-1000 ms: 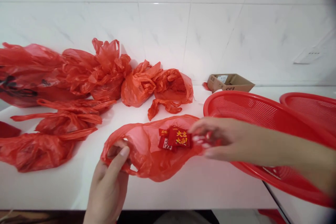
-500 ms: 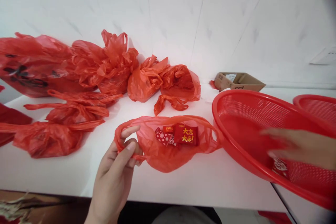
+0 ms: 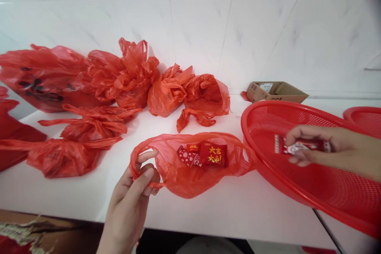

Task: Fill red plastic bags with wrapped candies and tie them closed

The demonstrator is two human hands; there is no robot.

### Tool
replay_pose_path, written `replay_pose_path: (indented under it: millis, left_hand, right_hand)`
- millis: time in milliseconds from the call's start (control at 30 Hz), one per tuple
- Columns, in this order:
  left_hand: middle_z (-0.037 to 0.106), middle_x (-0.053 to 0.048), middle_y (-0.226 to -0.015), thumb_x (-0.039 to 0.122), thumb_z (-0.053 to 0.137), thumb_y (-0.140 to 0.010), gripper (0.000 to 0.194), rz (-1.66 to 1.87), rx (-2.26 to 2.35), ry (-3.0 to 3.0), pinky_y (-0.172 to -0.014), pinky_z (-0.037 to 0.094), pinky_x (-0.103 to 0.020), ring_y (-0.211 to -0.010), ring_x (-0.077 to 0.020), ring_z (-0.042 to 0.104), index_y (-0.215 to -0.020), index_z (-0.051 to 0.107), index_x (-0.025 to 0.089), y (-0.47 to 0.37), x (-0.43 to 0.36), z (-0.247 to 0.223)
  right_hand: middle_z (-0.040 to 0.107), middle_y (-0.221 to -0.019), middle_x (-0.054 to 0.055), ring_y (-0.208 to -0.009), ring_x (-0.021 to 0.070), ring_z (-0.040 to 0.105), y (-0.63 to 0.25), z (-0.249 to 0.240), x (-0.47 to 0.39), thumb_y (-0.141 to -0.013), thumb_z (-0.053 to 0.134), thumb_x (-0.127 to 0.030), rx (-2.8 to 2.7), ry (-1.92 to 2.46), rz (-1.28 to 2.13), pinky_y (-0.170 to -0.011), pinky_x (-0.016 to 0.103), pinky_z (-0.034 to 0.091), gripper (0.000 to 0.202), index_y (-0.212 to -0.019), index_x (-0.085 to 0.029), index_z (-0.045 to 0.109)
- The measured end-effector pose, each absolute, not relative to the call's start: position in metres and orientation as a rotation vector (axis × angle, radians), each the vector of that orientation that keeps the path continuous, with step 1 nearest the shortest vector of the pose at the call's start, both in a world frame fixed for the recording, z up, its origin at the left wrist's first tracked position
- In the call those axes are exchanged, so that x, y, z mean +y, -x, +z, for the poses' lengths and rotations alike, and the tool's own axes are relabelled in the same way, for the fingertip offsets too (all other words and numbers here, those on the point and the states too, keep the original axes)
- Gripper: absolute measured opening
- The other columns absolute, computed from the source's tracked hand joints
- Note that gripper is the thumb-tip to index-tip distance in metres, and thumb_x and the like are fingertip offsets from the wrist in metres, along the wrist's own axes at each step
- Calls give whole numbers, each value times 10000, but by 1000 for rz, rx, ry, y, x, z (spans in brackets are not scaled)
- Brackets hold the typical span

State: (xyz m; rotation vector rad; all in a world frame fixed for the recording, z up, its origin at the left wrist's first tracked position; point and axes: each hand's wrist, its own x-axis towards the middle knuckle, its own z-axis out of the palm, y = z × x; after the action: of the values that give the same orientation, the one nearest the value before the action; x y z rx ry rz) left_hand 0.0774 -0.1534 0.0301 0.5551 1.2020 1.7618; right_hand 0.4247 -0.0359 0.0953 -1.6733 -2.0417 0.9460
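Note:
In the middle of the table lies a thin red plastic bag (image 3: pixel 190 184) with its mouth spread wide. My left hand (image 3: pixel 132 190) is closed around its left handle. Inside the bag are several small red packets, among them a square packet (image 3: pixel 213 154) with gold characters and a white-dotted packet (image 3: pixel 187 156). Over the large red plastic basket (image 3: pixel 285 184) my right hand (image 3: pixel 312 145) pinches a small red wrapped snack packet (image 3: pixel 279 144) with white print, held roughly level. The fingers hide part of this packet.
Several red plastic bags (image 3: pixel 131 79) stand against the tiled wall, and tied red bags (image 3: pixel 62 158) lie at the left. A cardboard box (image 3: pixel 276 92) sits behind the basket. Another red basket (image 3: pixel 363 116) stands at the far right. The table's front edge runs below my hands.
My right hand has lifted out of the basket's bottom, up and slightly left, with the snack packet now in its fingers. My left hand keeps hold of the bag handle.

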Motion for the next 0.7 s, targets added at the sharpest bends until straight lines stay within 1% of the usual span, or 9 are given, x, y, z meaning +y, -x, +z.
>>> replay_pose_path:
  millis: [33, 67, 167, 233, 333, 400, 533, 600, 700]
  left_hand:
    - [373, 54, -571, 265, 768, -721, 291, 1765, 1196, -562, -503, 374, -163, -533, -74, 328, -1008, 741, 219, -78, -153, 31]
    - [371, 54, -571, 267, 767, -723, 291, 1768, 1192, -572, -503, 377, -161, -532, -73, 331, -1009, 740, 219, -78, -152, 31]
    - [373, 56, -566, 278, 774, -721, 316, 1759, 1199, -602, -507, 386, -160, -532, -73, 346, -1029, 733, 222, -77, -152, 28]
    - [381, 57, -558, 292, 780, -717, 340, 1751, 1208, -606, -511, 389, -163, -531, -75, 353, -1047, 729, 226, -74, -153, 23]
    - [391, 55, -560, 309, 779, -724, 358, 1753, 1209, -587, -520, 384, -171, -536, -78, 357, -1067, 726, 224, -69, -155, 15]
    - [393, 55, -567, 313, 775, -735, 359, 1756, 1210, -570, -529, 381, -173, -542, -77, 358, -1079, 724, 221, -68, -156, 12]
    - [398, 54, -584, 307, 771, -744, 346, 1763, 1188, -556, -535, 372, -178, -551, -77, 359, -1074, 724, 216, -69, -157, 11]
    - [404, 53, -584, 312, 776, -740, 353, 1759, 1182, -564, -535, 370, -181, -553, -78, 363, -1075, 722, 217, -70, -158, 12]
    - [413, 55, -575, 328, 781, -736, 370, 1751, 1198, -571, -540, 375, -182, -551, -79, 369, -1085, 716, 223, -67, -159, 11]
  right_hand:
    - [703, -874, 79, -823, 212, 685, -406, 104, -42, -807, 676, -509, -2036, 1579, 1118, -745, 300, 556, 198, -877, -324, 663]
    - [701, -858, 60, -794, 201, 679, -386, 110, -47, -810, 684, -513, -2056, 1477, 1212, -692, 291, 558, 218, -899, -315, 658]
    - [711, -925, 39, -860, 177, 689, -330, 115, -58, -878, 643, -410, -2032, 1203, 1554, -780, 292, 566, 255, -1082, -257, 635]
    - [713, -1000, 43, -915, 166, 690, -305, 112, -58, -874, 643, -298, -1937, 1075, 1740, -814, 280, 559, 304, -1166, -224, 604]
    - [686, -1157, 36, -983, 147, 677, -290, 103, -54, -832, 653, -172, -1886, 1020, 1845, -829, 247, 546, 419, -1237, -241, 572]
    - [666, -1210, 30, -1023, 153, 668, -286, 94, -51, -817, 655, -142, -1919, 1034, 1814, -851, 255, 541, 468, -1261, -255, 563]
    - [673, -1196, 50, -1053, 197, 662, -274, 65, -43, -832, 639, -185, -2056, 1039, 1637, -887, 342, 546, 503, -1318, -261, 537]
    - [664, -1229, 59, -1110, 209, 640, -267, 54, -36, -851, 593, -159, -2161, 1026, 1412, -940, 379, 525, 475, -1313, -262, 552]
    - [658, -1242, 74, -1140, 216, 614, -268, 54, -26, -884, 486, -82, -2384, 1057, 847, -1003, 408, 477, 388, -1221, -218, 622]
